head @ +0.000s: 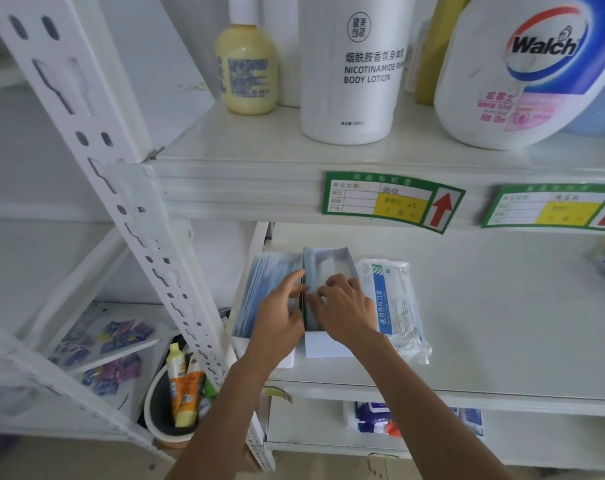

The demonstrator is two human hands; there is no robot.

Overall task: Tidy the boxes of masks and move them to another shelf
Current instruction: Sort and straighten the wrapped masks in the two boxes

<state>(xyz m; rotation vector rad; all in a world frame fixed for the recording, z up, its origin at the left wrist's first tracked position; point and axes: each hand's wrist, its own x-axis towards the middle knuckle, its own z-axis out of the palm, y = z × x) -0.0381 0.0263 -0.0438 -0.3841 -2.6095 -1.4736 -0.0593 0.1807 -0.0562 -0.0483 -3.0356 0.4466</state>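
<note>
- Head view is looking down on a white middle shelf (484,327), where two open white boxes are sitting side by side at the centre of the frame, touching along their long sides.
- Left box (256,337) is holding a stack of blue masks (270,285) standing on edge; right box (328,344) is holding a thinner bunch of masks (311,271) against its left wall.
- Both boxes are lying with their long axes running from the shelf's front edge toward the back, open tops facing up.
- Left hand (280,313) is reaching over the left box, fingers curling and pinching mask edges at the wall between the boxes.
- Right hand (342,306) is pinching the masks in the right box, fingers bent together on them.
- Sealed mask packet (394,299) is lying flat just right of the right box.
- Lotion bottle (356,71) and detergent jug (522,71) are standing on the upper shelf (245,168).
</note>
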